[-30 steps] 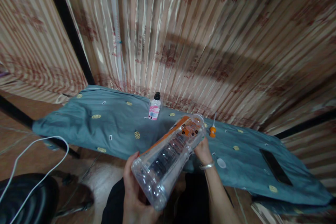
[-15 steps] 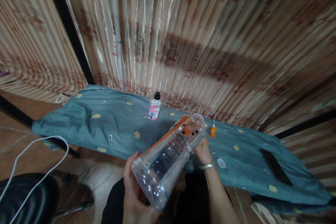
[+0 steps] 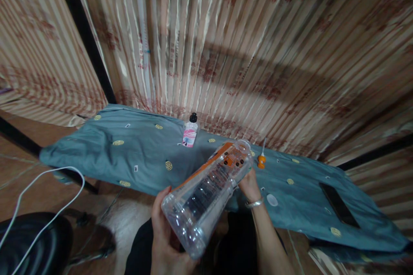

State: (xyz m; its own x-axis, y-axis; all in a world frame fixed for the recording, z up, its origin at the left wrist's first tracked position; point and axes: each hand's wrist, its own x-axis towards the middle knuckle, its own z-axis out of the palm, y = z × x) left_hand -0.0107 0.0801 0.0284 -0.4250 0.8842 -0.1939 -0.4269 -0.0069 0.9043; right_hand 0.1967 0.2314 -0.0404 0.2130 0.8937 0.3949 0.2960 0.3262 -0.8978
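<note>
A large clear plastic bottle with an orange label lies tilted between my hands, its broad base toward me and its neck end pointing away to the right. My left hand wraps the base end from the left and below, thumb along the edge. Farther up, my right hand grips the neck end from the right side; most of its fingers are hidden behind the bottle. Just right of that end, an orange pump head with a thin pale tube lies on the cloth. A round white disc rests beside my right wrist.
A small bottle with a black cap and pink label stands on the blue-green cloth. A dark phone lies at the right. Striped curtain hangs behind. A white cable loops over a black stool at lower left.
</note>
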